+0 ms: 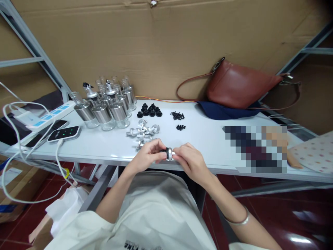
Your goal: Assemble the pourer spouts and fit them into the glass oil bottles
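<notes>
Over the table's front edge, my left hand (148,154) pinches the black stopper end of a bottle pourer (169,154). My right hand (191,159) grips its narrow spout end from the other side, and the silver collar shows between my fingers. The fingertips partly hide both ends. Just beyond my left hand lies a heap of silver pourer spouts (143,131). Behind them sit several black stoppers (149,110). To their right are a small pile of black lever-like parts (177,115) and a few tiny black caps (180,127).
Several glass bottles with steel sleeves (102,113) stand at the back left, two with pourers fitted. A power strip (53,114) and a cabled white device (63,133) lie left. A brown handbag (239,85) rests on dark blue cloth (218,111); a pixelated patch covers the right.
</notes>
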`<state>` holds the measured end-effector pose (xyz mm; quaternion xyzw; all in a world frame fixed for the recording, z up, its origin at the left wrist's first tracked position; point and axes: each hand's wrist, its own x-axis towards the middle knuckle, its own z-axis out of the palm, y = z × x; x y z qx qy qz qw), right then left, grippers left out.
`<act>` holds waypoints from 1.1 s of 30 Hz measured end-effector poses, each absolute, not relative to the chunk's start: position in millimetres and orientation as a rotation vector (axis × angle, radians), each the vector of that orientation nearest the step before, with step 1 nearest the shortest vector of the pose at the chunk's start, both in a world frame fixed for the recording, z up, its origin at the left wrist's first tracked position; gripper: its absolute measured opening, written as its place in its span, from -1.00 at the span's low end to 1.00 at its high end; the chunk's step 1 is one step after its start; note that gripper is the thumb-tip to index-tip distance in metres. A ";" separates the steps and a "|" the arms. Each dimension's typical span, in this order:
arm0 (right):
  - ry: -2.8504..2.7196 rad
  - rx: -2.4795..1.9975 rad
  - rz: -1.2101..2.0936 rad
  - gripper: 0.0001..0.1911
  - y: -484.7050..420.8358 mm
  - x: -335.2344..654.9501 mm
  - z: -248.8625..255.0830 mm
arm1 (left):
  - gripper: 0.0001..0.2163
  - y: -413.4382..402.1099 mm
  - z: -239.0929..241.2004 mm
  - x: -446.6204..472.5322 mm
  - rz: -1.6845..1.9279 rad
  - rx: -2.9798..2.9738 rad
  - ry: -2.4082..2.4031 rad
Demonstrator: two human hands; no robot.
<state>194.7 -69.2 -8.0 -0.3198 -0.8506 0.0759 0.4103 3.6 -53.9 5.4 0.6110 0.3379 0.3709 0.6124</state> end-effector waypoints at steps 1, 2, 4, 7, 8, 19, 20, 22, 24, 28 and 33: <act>-2.161 -0.754 0.067 -0.78 -69.6 193.9 -10.6 | -0.67 -52.7 6.4 2.7 0.829 1.380 0.764; -2.167 -0.717 -0.032 -0.81 -69.9 193.2 -12.7 | -0.65 -51.6 7.4 2.0 0.796 1.362 0.752; -2.143 -0.691 -0.130 -0.84 -70.8 192.0 -14.9 | -0.63 -50.3 9.1 1.5 0.767 1.348 0.740; -2.047 -0.770 0.014 -0.82 -72.4 191.6 -12.9 | -0.66 -51.1 9.6 2.9 0.840 1.367 0.729; -2.008 -0.827 0.123 -0.81 -72.7 192.0 -11.4 | -0.68 -51.9 9.2 3.6 0.867 1.380 0.720; -1.636 -1.033 1.140 -0.58 -67.4 198.9 -2.4 | -0.77 -56.2 2.1 5.1 0.979 1.525 0.787; -1.632 -1.032 1.101 -0.60 -68.1 198.5 -2.4 | -0.77 -56.5 2.7 5.5 0.992 1.517 0.781; -1.658 -1.025 0.963 -0.68 -70.5 197.6 -2.7 | -0.76 -57.3 4.1 6.5 1.008 1.483 0.761; -1.715 -1.001 0.815 -0.76 -72.7 197.1 -3.3 | -0.73 -57.7 5.3 7.3 1.001 1.447 0.753; -1.812 -0.934 0.625 -0.86 -74.0 197.9 -5.4 | -0.71 -57.7 5.3 6.8 0.965 1.431 0.777; -1.941 -0.827 0.476 -0.90 -71.9 198.9 -6.5 | -0.73 -57.9 5.0 3.7 0.932 1.425 0.774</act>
